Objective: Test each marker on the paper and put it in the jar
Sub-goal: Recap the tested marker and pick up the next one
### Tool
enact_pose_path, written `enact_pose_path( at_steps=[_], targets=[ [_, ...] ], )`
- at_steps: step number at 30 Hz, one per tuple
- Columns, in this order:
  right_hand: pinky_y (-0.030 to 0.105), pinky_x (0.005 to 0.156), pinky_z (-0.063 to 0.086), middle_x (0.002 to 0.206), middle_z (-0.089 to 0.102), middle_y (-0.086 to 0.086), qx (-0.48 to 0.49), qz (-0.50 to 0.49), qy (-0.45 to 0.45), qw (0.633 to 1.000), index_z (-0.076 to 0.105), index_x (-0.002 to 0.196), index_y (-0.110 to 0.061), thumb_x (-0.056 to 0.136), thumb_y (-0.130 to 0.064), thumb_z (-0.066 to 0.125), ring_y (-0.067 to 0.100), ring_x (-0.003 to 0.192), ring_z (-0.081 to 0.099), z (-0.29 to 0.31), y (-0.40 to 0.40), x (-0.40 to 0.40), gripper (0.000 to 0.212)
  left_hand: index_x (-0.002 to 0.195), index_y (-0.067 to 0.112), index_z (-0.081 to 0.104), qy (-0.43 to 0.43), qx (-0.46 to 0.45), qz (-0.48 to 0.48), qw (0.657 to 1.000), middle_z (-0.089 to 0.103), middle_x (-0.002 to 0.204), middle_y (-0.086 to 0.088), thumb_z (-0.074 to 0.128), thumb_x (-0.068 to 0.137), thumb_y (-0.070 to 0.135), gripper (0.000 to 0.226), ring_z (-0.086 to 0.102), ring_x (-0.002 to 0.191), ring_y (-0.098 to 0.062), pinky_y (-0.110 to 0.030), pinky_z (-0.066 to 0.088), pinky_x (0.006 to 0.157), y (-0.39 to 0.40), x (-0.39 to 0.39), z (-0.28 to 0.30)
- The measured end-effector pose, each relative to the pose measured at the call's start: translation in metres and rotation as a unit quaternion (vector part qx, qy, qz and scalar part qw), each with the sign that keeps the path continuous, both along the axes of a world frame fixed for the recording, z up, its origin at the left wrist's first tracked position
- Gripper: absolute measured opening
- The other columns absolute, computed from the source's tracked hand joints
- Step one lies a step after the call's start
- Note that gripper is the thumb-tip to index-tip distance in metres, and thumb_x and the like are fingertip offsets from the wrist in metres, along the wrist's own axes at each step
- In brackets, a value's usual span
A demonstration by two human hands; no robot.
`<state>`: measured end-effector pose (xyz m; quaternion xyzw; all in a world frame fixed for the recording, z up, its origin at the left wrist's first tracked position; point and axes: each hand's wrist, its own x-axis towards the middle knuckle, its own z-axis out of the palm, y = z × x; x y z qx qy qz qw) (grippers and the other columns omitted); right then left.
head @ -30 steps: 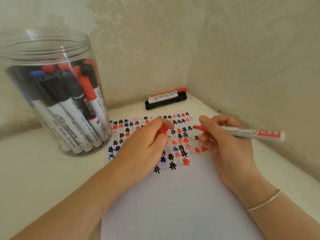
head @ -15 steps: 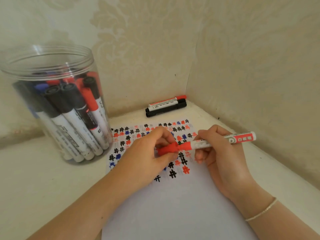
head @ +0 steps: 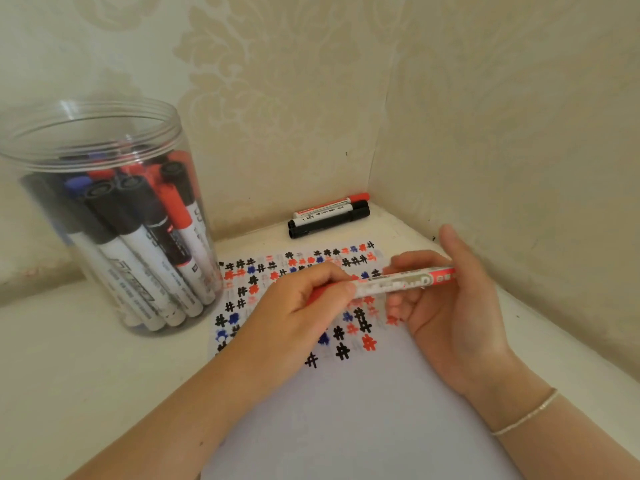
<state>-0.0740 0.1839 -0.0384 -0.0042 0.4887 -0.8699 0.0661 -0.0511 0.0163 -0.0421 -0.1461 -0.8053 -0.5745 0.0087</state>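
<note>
left hand: fingers curled round the red cap end of the red marker, gripping it above the paper.
right hand: fingers pinch the white barrel of the same marker near its tail end, thumb raised. the marker lies level between the two hands, cap on as far as can be seen.
paper: white sheet flat on the table under both hands; its far part is covered with rows of small black, red and blue test marks, its near part is blank.
jar: clear, lidless, upright, left of the paper and just beside its far left corner; packed with black-, red- and blue-capped markers standing at a lean.
untested markers: three lying side by side beyond the paper's far edge, against the wall; one red-capped, two black.
progress, as judged: most of the stock is already tested and jarred. the held marker appears tested and capped, so it is due for the jar. three markers are left after it.
</note>
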Motion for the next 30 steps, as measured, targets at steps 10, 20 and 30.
enact_pose_path(
  at_steps=[10, 20, 30],
  targets=[
    [0.013, 0.036, 0.022, 0.044, 0.03, 0.005, 0.242, -0.143, 0.059, 0.958, 0.045, 0.069, 0.005, 0.098, -0.024, 0.047, 0.01, 0.034, 0.023, -0.005, -0.019, 0.006, 0.041, 0.06, 0.016, 0.064, 0.02, -0.024, 0.12, 0.992, 0.038, 0.034, 0.011, 0.05, 0.088, 0.046, 0.043, 0.033, 0.032, -0.005, -0.011, 0.03, 0.04, 0.007, 0.002, 0.0],
    [0.014, 0.037, 0.018, 0.046, 0.023, 0.002, 0.169, -0.095, 0.03, 0.981, 0.042, 0.071, -0.001, 0.098, -0.019, 0.046, 0.011, 0.034, 0.018, 0.025, -0.025, 0.004, 0.033, 0.074, 0.019, 0.061, 0.125, -0.027, 0.194, 0.973, 0.046, 0.045, -0.002, 0.053, 0.086, 0.047, 0.032, 0.038, 0.039, -0.005, -0.015, 0.032, 0.042, 0.008, 0.006, 0.025],
    [0.019, 0.033, 0.018, 0.044, 0.035, 0.0, 0.001, 0.086, 0.086, 0.993, 0.044, 0.071, -0.011, 0.096, -0.022, 0.044, 0.011, 0.029, 0.022, 0.151, -0.117, -0.018, 0.027, 0.106, 0.026, 0.04, 0.35, 0.014, 0.279, 0.894, 0.057, 0.08, 0.01, 0.047, 0.098, 0.026, 0.011, 0.066, 0.07, -0.005, -0.019, 0.05, 0.049, -0.059, 0.014, 0.171]
  ],
)
